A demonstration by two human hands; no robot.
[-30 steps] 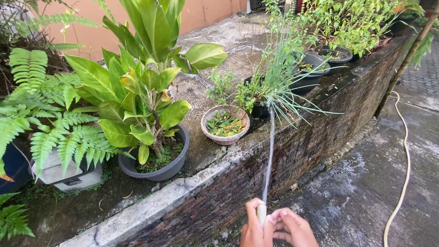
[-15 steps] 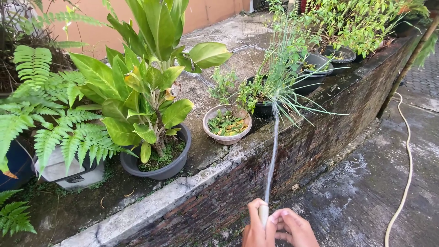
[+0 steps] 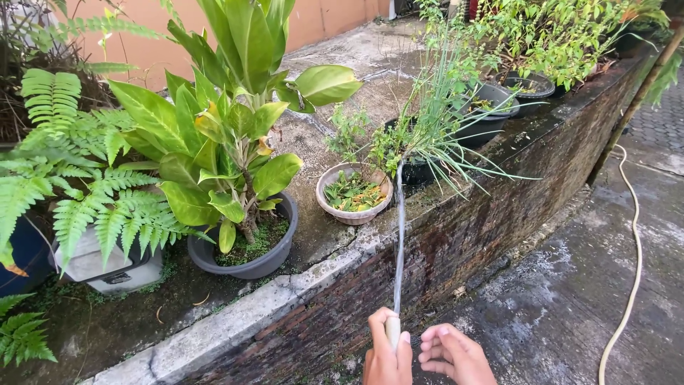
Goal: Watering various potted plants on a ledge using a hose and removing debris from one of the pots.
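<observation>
- The left hand (image 3: 385,353) is closed around the hose end (image 3: 392,332), with the thumb pressed near the opening; the hand is at the bottom edge of the view, below the brick wall (image 3: 442,264).
- The right hand (image 3: 456,353) is just beside it on the right. Its fingers are curled loosely and hold nothing; they are close to the hose end, but I cannot tell whether they touch it.
- A thin water jet (image 3: 399,235) goes up from the hose end, across the front of the wall, to the black pot (image 3: 417,171) with the grassy plant (image 3: 434,107) at the front edge of the raised bed.
- Just left of that pot, near the same front edge, stands a round pinkish pot (image 3: 354,212) with small leaves inside.
- More to the left is a grey pot (image 3: 265,262) with a broad-leaved plant (image 3: 228,114), also near the front edge.
- At the left end of the bed, a fern (image 3: 78,185) hangs over a pale container (image 3: 92,267).
- Toward the far right end of the bed stand dark pots (image 3: 491,107) with bushy green plants.
- On the wet pavement (image 3: 570,299) to the right, a pale hose (image 3: 633,257) runs in a long curve, well apart from the hands.
</observation>
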